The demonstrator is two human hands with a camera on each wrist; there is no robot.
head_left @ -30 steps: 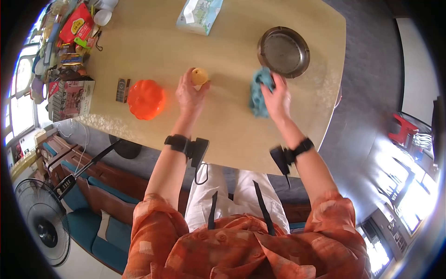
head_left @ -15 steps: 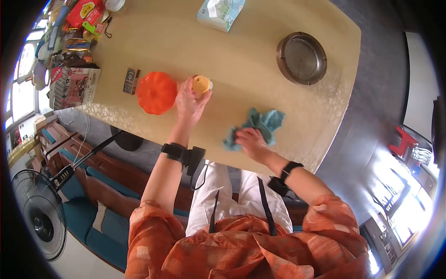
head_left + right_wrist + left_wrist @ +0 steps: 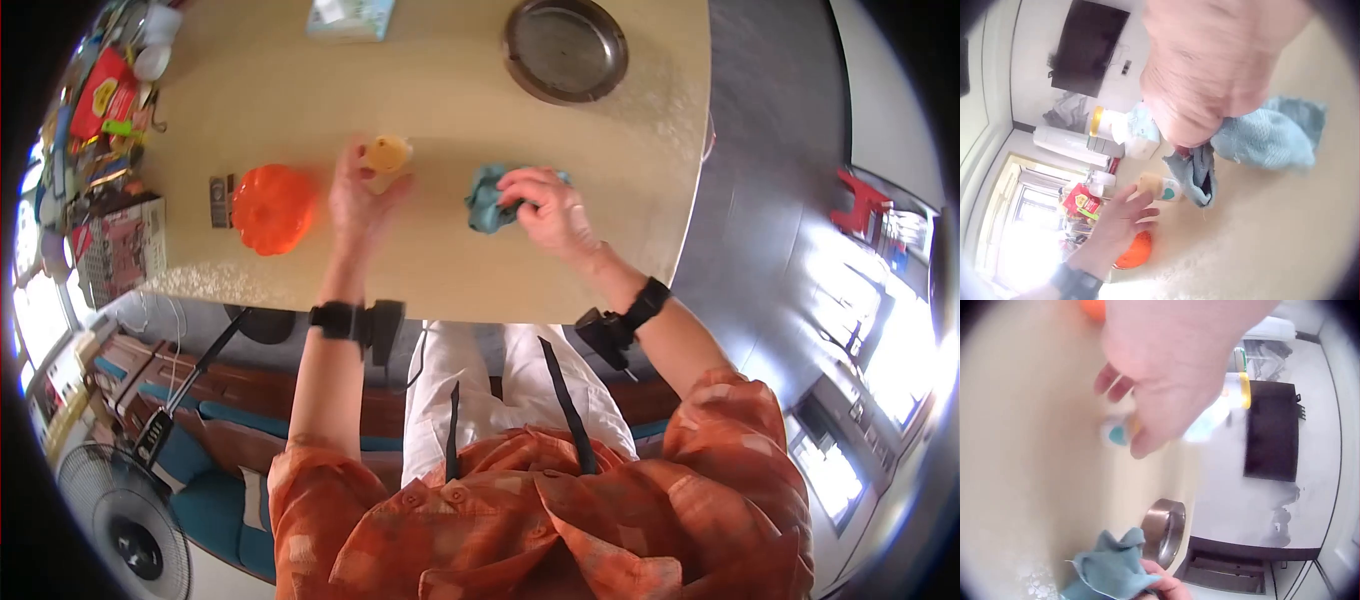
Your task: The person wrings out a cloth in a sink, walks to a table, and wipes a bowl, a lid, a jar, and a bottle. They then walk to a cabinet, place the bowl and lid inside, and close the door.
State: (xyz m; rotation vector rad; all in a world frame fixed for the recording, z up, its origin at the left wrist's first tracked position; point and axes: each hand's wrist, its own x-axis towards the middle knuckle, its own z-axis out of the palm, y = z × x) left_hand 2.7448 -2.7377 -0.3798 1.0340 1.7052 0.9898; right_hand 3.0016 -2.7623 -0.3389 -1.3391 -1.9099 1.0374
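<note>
One cloth (image 3: 486,204) pinched in right hand (image 3: 556,216), left hand (image 3: 360,202) spread-fingered beside the bottle (image 3: 388,153): wiping, we judge, next needing flat pressure toward tabletop's (image 3: 430,270) near edge.

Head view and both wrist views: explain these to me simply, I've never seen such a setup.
There is no robot here, just a person working with two bare hands. The wide picture comes from a camera on the head, looking down; the other two come from black wrist cameras, one on each wrist. On the table are an orange pumpkin-shaped container, a tissue pack and a round ashtray. The right hand holds a blue-green cloth. The left hand has its fingers spread beside a small yellow-lidded container; whether they touch it, I can't tell.
</note>
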